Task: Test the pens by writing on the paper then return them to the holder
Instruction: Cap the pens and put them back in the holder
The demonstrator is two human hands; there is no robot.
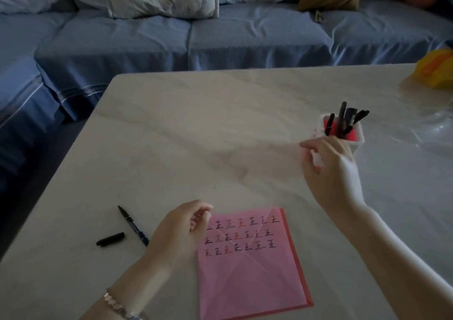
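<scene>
Right hand (pixel 331 167) is hovering just in front of the holder (pixel 359 138), fingers curled; blur, cannot tell if it is pinching anything. Left hand (pixel 181 229) is hanging over the paper's (pixel 247 275) far-left corner, fingers loosely curled, holding nothing.

Key relation: the loose pen (pixel 133 226) is lying just left of the left hand, long axis diagonal, far-left to near-right, near end by the wrist. Its cap (pixel 110 239) is lying further left, apart. The left hand is nearer, the right well apart.

Black slim pens (pixel 342 118) are standing tilted in the white, red-lined holder. The paper is pink, thin, creased, with rows of marks. The table (pixel 196 128) is smooth and marbled.
</scene>
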